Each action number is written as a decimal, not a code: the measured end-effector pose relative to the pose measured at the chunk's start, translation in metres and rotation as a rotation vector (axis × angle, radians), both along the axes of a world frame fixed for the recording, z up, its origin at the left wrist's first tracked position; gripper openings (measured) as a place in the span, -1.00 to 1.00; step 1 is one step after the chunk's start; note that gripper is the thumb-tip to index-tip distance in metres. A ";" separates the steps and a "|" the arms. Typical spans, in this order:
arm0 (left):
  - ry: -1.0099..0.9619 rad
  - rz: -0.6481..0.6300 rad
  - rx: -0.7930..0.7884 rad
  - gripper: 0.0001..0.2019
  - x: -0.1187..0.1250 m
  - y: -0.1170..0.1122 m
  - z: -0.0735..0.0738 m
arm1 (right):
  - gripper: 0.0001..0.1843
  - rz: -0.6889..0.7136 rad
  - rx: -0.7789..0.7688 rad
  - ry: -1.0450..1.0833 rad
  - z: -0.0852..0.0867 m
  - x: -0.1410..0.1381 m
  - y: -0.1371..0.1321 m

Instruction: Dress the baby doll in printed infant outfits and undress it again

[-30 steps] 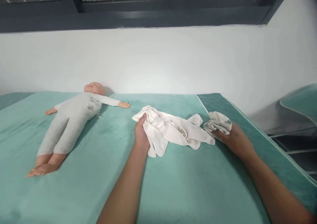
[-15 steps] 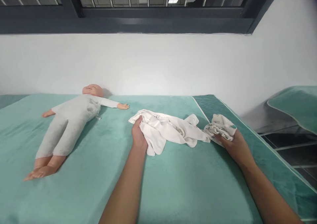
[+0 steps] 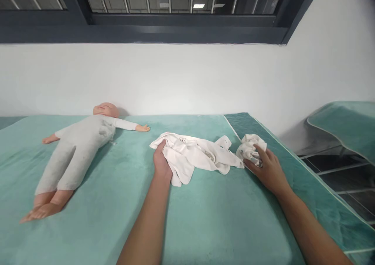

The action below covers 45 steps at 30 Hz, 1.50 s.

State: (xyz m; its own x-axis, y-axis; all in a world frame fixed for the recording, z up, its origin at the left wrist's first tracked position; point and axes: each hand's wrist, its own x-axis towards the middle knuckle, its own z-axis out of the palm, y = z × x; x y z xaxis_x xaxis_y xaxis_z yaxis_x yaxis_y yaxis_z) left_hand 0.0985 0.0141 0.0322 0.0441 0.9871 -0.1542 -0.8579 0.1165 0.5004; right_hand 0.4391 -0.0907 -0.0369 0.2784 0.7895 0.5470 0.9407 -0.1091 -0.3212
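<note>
A crumpled white baby garment point(image 3: 199, 157) lies on the teal bed cover point(image 3: 117, 202). My left hand point(image 3: 162, 161) is closed on the garment's left end, with cloth bunched under the fingers. My right hand point(image 3: 265, 168) grips a small balled-up white patterned cloth point(image 3: 249, 148) just right of the garment, fingers curled over it. A baby doll point(image 3: 79, 144) in a pale grey suit lies on its back at the left, arms spread, well apart from both hands.
A white wall point(image 3: 187, 81) with a dark window frame runs behind the bed. The bed's right edge point(image 3: 281, 140) drops off beside my right arm. Another teal-covered surface point(image 3: 348, 124) stands at the far right, with dark floor below.
My right hand has curled further over the small patterned cloth and drawn it a little left toward the garment. My left hand keeps its hold. The view has shifted slightly.
</note>
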 end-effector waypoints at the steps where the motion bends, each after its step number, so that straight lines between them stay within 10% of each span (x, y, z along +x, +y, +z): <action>1: 0.001 -0.001 -0.005 -0.65 0.000 0.000 0.000 | -0.22 0.015 -0.041 -0.012 -0.002 0.000 0.001; 15: 0.163 -0.078 0.002 -0.70 -0.010 0.003 0.003 | -0.34 0.005 0.214 -0.050 0.025 -0.038 -0.020; 25: 0.521 -0.452 0.326 -0.66 -0.058 -0.045 0.130 | -0.45 0.692 -0.133 0.451 0.120 -0.157 0.055; 30: 0.808 -0.207 0.359 -0.71 -0.096 -0.075 0.159 | -0.70 0.712 -0.222 0.400 0.180 -0.178 0.067; 34: 1.195 0.028 0.429 -0.68 -0.111 -0.085 0.160 | -0.62 0.693 -0.191 0.394 0.210 -0.179 0.050; 38: 1.144 0.053 0.519 -0.60 -0.083 -0.086 0.143 | -0.66 0.734 -0.147 0.419 0.225 -0.198 0.032; 45: 1.317 0.191 0.617 -0.79 -0.061 -0.072 0.119 | -0.77 0.599 -0.162 0.198 0.217 -0.181 0.029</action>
